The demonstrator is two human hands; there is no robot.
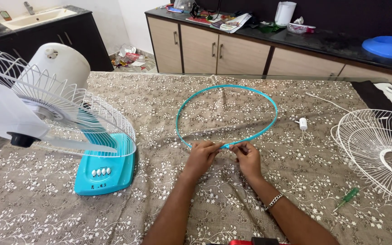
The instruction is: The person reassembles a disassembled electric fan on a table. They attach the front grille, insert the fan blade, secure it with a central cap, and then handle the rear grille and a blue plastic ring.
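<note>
Both forearms reach over the patterned cloth [250, 95], left hand [201, 156] and right hand [248, 158] pinched close together on the teal ring's [273, 120] near edge, apparently at its joint, between table fan [100, 168] and loose grille [377, 149].

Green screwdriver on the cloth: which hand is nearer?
Right. The right hand pinches the teal ring, with the green screwdriver off to its right; the left hand sits farther away.

Both forearms converging forward; left hand [201, 156] and right hand [247, 158] pinched, fingertips nearly together
</note>
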